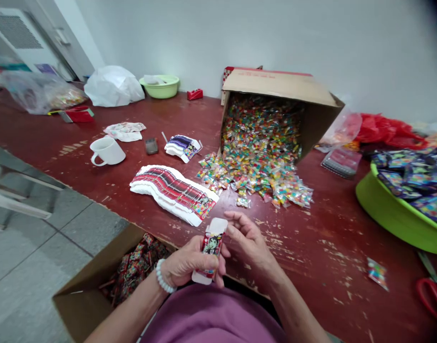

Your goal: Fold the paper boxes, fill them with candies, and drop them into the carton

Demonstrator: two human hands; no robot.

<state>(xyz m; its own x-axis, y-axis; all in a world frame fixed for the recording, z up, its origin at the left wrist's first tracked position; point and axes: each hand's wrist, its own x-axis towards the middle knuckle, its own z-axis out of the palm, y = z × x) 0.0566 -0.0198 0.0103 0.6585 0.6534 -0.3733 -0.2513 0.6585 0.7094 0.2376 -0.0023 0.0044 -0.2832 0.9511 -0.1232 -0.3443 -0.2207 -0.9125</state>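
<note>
A small printed carton (212, 244), red with a cartoon figure, is gripped in my left hand (192, 262), its white end flaps sticking out at both ends. Beside its upper flap is my right hand (249, 236), fingers apart and slightly curled; whether the thumb touches the flap I cannot tell. Just beyond lies a fanned row of flat red cartons (172, 190). Small clear packets of colourful candy (257, 176) spill from a tipped cardboard box (320, 124), with one packet (243, 202) lying nearest my right hand.
Filled red packs (140, 264) lie in an open cardboard box (70, 300) below the table edge. A white mug (107, 151) and purple cartons (183, 146) stand left. On the right are a green basin (393, 214) of dark packs, a loose candy packet (377, 272) and red-handled scissors (431, 297).
</note>
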